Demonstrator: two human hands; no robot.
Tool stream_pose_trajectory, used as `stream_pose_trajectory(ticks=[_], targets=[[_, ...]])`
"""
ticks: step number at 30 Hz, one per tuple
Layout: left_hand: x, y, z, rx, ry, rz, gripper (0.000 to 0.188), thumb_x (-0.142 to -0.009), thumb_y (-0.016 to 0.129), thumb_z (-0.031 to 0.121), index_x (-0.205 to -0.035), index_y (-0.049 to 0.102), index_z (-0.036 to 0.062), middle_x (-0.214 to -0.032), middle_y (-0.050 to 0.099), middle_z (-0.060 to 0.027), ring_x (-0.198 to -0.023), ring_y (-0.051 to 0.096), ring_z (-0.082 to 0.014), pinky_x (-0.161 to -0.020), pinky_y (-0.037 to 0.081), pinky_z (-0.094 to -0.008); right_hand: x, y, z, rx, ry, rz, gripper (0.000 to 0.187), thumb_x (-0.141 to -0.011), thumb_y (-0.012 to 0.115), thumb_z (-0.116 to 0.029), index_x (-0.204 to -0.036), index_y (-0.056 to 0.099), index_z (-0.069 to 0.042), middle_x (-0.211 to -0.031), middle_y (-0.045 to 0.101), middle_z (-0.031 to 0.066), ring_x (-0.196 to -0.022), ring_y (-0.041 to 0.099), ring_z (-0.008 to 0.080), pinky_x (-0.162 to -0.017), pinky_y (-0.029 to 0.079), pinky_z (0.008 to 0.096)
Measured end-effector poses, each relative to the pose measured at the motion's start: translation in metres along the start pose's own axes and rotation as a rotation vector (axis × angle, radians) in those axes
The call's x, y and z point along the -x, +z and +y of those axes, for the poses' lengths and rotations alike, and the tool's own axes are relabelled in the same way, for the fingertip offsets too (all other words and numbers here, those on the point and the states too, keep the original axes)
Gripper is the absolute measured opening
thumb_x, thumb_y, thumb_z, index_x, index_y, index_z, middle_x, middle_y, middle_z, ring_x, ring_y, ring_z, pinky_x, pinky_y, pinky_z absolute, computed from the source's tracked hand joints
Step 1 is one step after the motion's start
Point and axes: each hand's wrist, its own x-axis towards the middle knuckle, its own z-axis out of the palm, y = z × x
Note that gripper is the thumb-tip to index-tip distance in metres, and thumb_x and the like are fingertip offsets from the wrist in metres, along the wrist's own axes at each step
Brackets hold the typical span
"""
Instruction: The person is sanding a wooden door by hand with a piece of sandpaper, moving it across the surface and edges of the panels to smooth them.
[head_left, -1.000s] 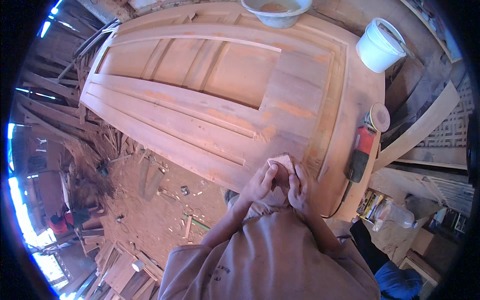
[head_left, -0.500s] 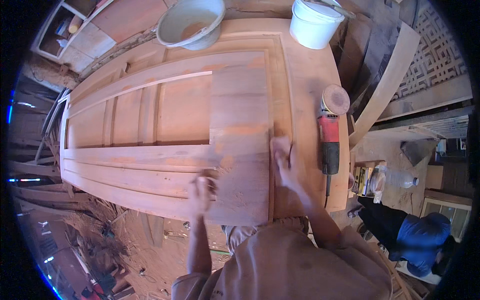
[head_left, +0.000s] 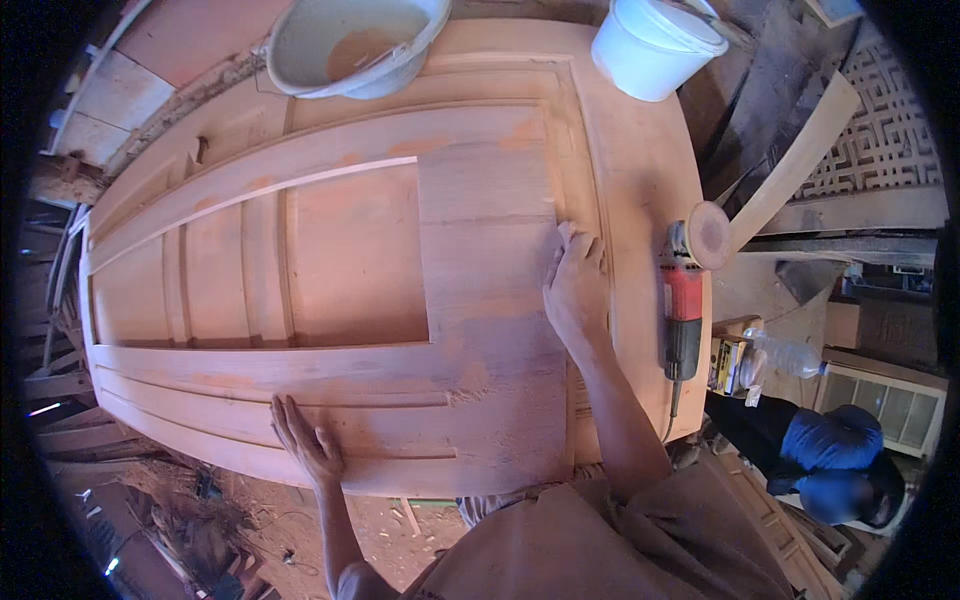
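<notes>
My left hand (head_left: 308, 442) lies flat with its fingers stretched out on the grooved lower rail of a wooden frame panel (head_left: 487, 235). At the panel's right edge, my right hand (head_left: 577, 280) is closed, its fingers curled in against the wood. What it holds, if anything, is hidden by the fingers. The panel rests on a larger wooden door (head_left: 640, 180). Fine sawdust and orange filler patches mark the panel's surface, with some shavings near the ends of the grooves.
A red and black angle grinder (head_left: 683, 300) with a round disc lies to the right, its cord trailing nearer. At the far side stand a grey basin (head_left: 400, 70) and a white bucket (head_left: 655, 50). Another person (head_left: 830, 445) bends down at the lower right.
My left hand has moved left along the panel and flattened out. The right hand has slid farther away up the panel's edge. The whole view has shifted.
</notes>
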Motion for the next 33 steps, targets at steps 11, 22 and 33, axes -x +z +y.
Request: stream_pose_trajectory(ticks=[11,22,33], targets=[[0.003,0.005,-0.013,-0.004,-0.031,-0.049,0.075,-0.104,0.033,0.056,-0.151,0.039,-0.0017,-0.157,0.035,-0.0272,-0.145,0.031,-0.0465,-0.118,0.021,-0.0610,-0.076,0.023,-0.002,-0.057,-0.122,0.056,0.016,-0.100,0.045,-0.010,-0.110,0.053,-0.001,-0.101,0.058,0.0267,-0.095,0.058,0.0491,-0.083,0.047,0.0572],[-0.006,0.009,-0.007,0.011,-0.032,-0.065,0.072,-0.104,0.034,0.054,-0.151,0.040,-0.0003,-0.157,0.035,-0.0259,-0.145,0.030,-0.0476,-0.118,0.023,-0.0607,-0.177,0.038,0.004,0.043,-0.310,0.124,0.013,-0.096,0.052,-0.008,-0.103,0.057,0.001,-0.097,0.060,0.0279,-0.095,0.060,0.0484,-0.080,0.048,0.0538],[-0.008,0.011,-0.007,0.018,-0.001,-0.045,0.067,-0.105,0.037,0.049,-0.150,0.041,-0.0011,-0.157,0.035,-0.0263,-0.144,0.032,-0.0482,-0.117,0.025,-0.0608,-0.213,0.031,0.001,-0.022,-0.158,-0.085,0.021,-0.092,0.057,-0.009,-0.112,0.059,-0.001,-0.105,0.063,0.0269,-0.099,0.062,0.0434,-0.077,0.050,0.0512]])
